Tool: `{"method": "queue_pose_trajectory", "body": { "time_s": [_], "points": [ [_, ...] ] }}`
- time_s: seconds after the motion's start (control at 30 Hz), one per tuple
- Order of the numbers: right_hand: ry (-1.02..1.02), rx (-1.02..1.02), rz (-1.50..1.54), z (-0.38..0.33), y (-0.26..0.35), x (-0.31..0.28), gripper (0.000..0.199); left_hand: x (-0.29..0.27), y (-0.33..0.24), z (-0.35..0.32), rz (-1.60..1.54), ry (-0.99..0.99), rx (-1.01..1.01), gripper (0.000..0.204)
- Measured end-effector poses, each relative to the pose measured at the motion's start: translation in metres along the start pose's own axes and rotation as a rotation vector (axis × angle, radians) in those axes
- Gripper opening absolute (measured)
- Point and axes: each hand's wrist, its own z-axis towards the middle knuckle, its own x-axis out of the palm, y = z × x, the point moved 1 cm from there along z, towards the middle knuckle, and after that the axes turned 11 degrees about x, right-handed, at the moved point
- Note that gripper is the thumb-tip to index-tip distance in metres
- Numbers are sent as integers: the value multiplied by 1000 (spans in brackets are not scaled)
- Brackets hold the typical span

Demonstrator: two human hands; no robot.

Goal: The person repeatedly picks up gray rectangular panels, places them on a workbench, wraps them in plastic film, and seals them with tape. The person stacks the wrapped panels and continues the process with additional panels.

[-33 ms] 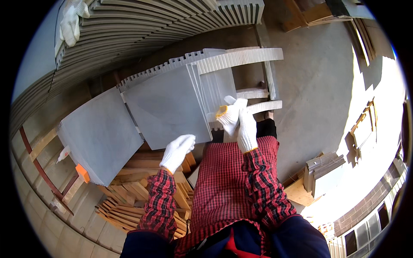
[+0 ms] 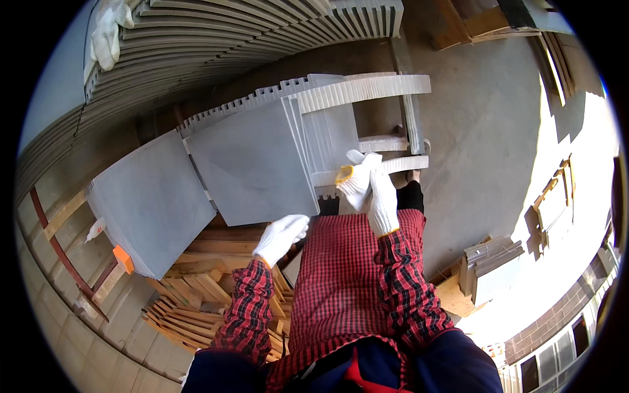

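My right hand [image 2: 382,204], in a white knit glove, holds an empty white glove [image 2: 356,188] with a yellow-edged cuff above my lap. The loose glove hangs to the left of my fingers, its cuff opening turned left. My left hand [image 2: 280,238], also gloved, hovers below the near edge of a grey slab [image 2: 252,157]. Its fingers are curled and pressed together; the palm side is hidden, so I cannot see whether anything is in them. A second grey slab [image 2: 154,200] lies further left, with an orange block [image 2: 123,259] at its near left corner.
Rows of upright grey slabs [image 2: 216,46] stand at the far left, with another white glove [image 2: 108,36] on them. Curved pale pieces [image 2: 367,90] stick out right of the middle slab. Wooden strips [image 2: 187,321] are stacked below left. A small white bottle [image 2: 95,229] sits beside the left slab.
My left hand has shifted slightly right and nearer to me. My right hand has moved a little right and nearer to me, still holding the loose glove.
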Motion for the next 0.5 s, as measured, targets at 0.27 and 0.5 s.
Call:
{"method": "queue_pose_trajectory", "body": {
  "time_s": [0.27,0.5],
  "points": [
    [57,71,-358,0,175,-155,26,165,58,101,-1191,-479,238,85],
    [-121,140,-531,32,270,-203,43,199,24,177,-1533,-1064,234,72]
  ]
}}
